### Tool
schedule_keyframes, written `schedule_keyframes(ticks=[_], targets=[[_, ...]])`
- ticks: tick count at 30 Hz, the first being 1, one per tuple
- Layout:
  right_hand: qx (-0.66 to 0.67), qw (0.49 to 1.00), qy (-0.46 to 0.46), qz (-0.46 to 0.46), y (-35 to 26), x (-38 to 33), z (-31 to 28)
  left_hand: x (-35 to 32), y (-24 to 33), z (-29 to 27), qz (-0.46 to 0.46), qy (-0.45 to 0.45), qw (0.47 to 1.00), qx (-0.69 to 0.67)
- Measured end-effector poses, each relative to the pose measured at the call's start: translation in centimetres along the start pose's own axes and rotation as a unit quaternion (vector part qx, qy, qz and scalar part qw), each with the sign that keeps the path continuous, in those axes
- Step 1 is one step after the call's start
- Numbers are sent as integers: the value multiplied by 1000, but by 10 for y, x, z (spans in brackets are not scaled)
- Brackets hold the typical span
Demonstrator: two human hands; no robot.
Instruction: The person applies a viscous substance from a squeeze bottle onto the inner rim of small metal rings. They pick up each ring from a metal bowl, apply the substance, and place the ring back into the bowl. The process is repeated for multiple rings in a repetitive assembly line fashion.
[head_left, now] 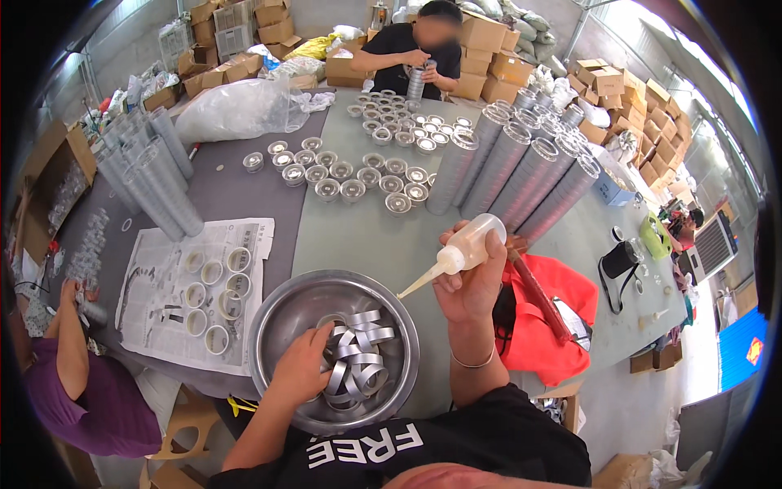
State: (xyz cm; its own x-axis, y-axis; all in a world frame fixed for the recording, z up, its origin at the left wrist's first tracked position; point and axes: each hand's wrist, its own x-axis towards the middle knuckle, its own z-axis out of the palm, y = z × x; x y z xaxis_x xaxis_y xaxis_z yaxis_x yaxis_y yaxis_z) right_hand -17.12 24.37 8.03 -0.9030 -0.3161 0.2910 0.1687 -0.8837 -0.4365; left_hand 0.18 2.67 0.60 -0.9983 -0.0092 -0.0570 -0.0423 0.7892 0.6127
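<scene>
A wide steel bowl [273, 326] in front of me holds a heap of flat silver metal rings [358, 367]. My left hand [303, 367] reaches into the bowl, its fingers closed around a ring at the heap's left edge; the fingertips are partly hidden. Raised to the right of the bowl, my right hand [474, 289] grips a translucent squeeze bottle [474, 244]. The bottle is tilted, and its long thin nozzle points down and left toward the bowl's far rim. Its tip is apart from the rings.
Newspaper [151, 281] with several white-rimmed rings lies left of the bowl. Round metal cups [352, 190] spread across the table, beside tall grey stacks [489, 171]. A red bag [554, 326] lies near my right arm. Co-workers handle parts across the table and at the left.
</scene>
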Motion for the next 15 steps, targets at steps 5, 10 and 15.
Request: schedule_keyframes(ticks=[5,10,15], targets=[[2,1000,-17,-8,-5,-2,4,-7,-7,5,26,72,997,-6],[24,999,-22,-9,-11,-5,4,-11,-7,9,2,83,997,-1],[24,999,-24,-15,-13,-10,8,-10,-16,19,16,102,995,-10]])
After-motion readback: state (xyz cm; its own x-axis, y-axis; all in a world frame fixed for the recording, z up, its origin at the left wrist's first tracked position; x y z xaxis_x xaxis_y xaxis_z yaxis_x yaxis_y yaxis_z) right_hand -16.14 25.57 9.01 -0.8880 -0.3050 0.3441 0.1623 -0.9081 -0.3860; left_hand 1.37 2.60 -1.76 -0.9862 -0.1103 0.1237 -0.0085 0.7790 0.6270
